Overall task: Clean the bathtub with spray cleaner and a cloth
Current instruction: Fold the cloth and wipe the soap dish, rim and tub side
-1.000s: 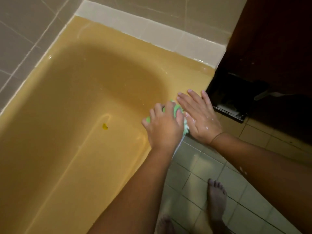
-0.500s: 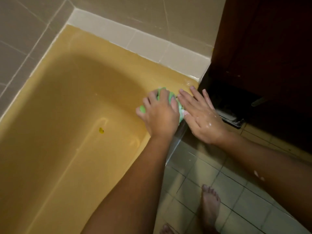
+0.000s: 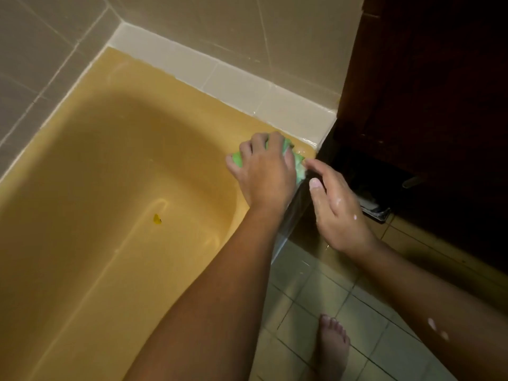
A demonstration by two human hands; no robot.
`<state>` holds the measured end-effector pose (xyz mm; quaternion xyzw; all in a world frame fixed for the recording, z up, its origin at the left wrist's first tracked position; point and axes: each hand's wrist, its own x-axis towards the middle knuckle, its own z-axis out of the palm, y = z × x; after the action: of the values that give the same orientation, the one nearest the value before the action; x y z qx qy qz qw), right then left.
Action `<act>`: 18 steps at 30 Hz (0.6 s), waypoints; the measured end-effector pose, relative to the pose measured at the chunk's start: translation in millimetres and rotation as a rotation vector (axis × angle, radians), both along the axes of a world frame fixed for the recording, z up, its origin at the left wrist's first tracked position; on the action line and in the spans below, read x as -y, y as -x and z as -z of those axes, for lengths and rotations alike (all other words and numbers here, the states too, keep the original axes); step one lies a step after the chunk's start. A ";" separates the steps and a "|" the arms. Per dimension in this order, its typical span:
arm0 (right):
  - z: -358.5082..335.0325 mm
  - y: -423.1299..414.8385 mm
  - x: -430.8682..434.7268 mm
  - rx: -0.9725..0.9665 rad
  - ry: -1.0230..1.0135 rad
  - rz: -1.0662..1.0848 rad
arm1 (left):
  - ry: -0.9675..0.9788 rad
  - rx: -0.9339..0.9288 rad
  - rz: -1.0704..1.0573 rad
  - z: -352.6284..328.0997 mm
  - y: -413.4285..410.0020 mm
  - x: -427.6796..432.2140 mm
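The yellow bathtub (image 3: 115, 149) fills the left of the view. My left hand (image 3: 264, 171) grips a green cloth (image 3: 299, 169) and presses it on the tub's near rim, close to the far right corner. Only the cloth's edges show around the fingers. My right hand (image 3: 338, 210) is beside it at the tub's outer edge, fingers loosely bent, with a fingertip touching the cloth's right end. White foam flecks dot that hand and forearm. No spray bottle is in view.
A small dark yellow speck (image 3: 157, 219) lies on the tub floor. Pale tiled walls (image 3: 247, 37) back the tub. A dark wooden door or cabinet (image 3: 426, 92) stands right, with a dark tray (image 3: 373, 207) at its foot. My bare foot (image 3: 332, 345) stands on the tiled floor.
Both hands and the cloth have slid along the rim toward the far right corner. My right hand has gone from lying flat beside the cloth to a bent pose at the tub's outer edge.
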<state>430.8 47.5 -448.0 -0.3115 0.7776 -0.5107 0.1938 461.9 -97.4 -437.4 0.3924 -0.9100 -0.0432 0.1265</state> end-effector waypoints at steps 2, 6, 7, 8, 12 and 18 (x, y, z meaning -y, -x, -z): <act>-6.6 -0.2 3.0 0.128 0.029 0.048 | -0.035 -0.052 0.054 -0.4 -8.2 -1.7; -14.1 -11.9 9.6 0.470 0.062 0.160 | -0.252 -0.191 0.124 -10.6 -30.9 -13.5; -16.7 -15.8 9.4 0.557 0.068 0.165 | -0.328 -0.225 0.131 -16.4 -35.2 -17.9; -20.8 -20.4 9.1 0.640 0.087 0.166 | -0.402 -0.249 0.136 -20.5 -40.0 -22.2; -53.0 -41.4 -1.1 0.884 0.200 0.202 | -0.813 -0.347 0.087 -36.8 -65.6 -34.9; -126.2 -79.7 -31.6 0.915 0.333 0.130 | -1.373 -0.816 -0.067 -112.9 -120.8 -68.7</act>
<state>510.5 79.0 -321.8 -0.0328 0.5384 -0.7234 0.4309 582.7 -28.7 -324.6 0.3630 -0.5498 -0.7302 0.1809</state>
